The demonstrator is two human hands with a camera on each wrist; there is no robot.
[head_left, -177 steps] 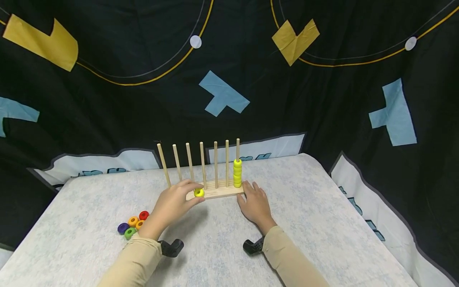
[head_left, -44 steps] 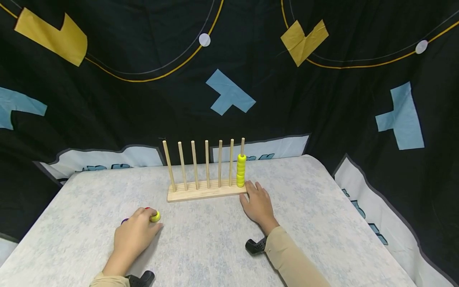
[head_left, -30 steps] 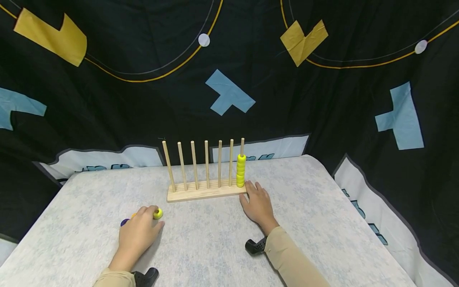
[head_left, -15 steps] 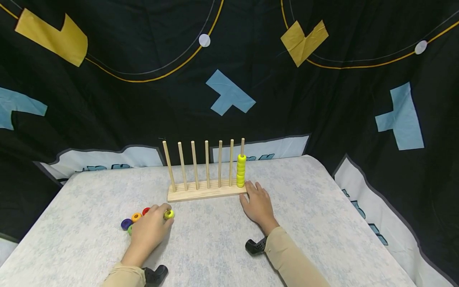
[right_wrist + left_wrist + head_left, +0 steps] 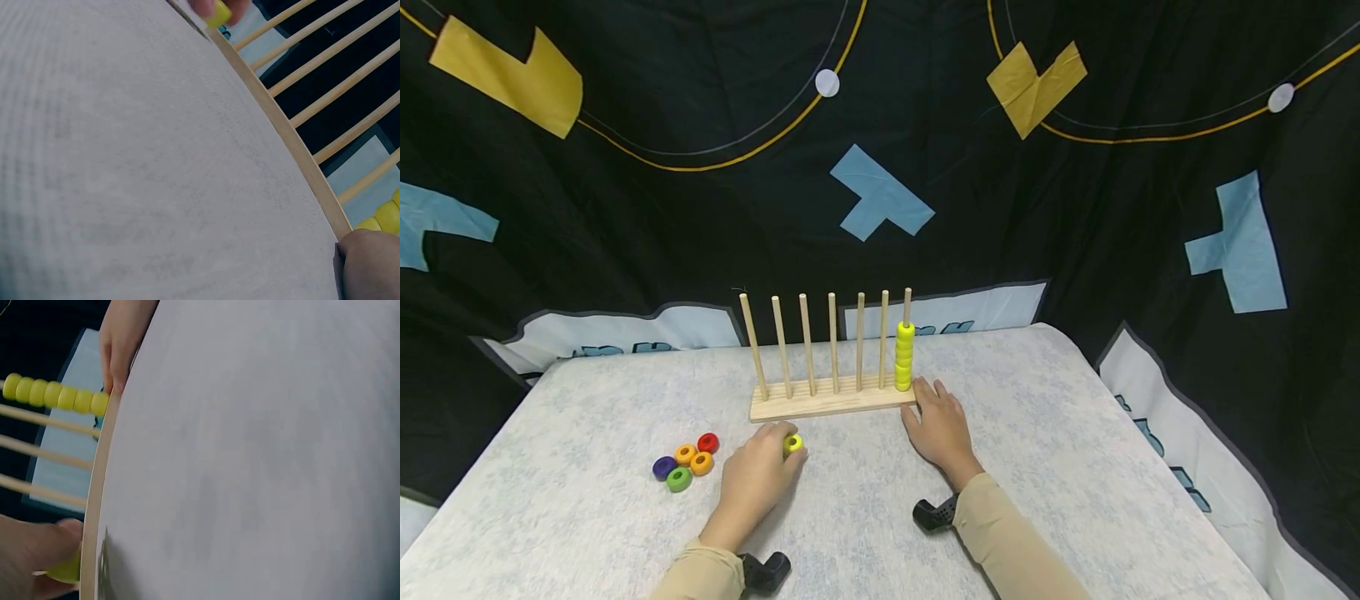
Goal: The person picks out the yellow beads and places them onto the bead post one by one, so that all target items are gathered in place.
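My left hand (image 5: 758,471) pinches a yellow bead (image 5: 793,443) between thumb and fingers, in front of the left half of a wooden peg rack (image 5: 820,406). In the left wrist view that same yellow bead (image 5: 64,570) shows below the thumb, beside the rack's base. Several yellow beads (image 5: 904,357) are stacked on the rack's rightmost peg; the other pegs are bare. My right hand (image 5: 938,429) rests at the right end of the base, fingers touching it. In the right wrist view the right hand (image 5: 373,265) sits at the base's end, right below the yellow stack.
Left of my left hand lies a loose group of beads: a red bead (image 5: 707,442), two orange ones, a purple bead (image 5: 665,468) and a green bead (image 5: 679,479). All are on the pale patterned tabletop (image 5: 1045,467). A dark curtain (image 5: 722,233) hangs behind the table.
My left hand has carried the yellow bead from the loose group rightward toward the rack, uncovering the other beads. Since the oldest frame, the yellow stack has grown taller. The right hand stays put.
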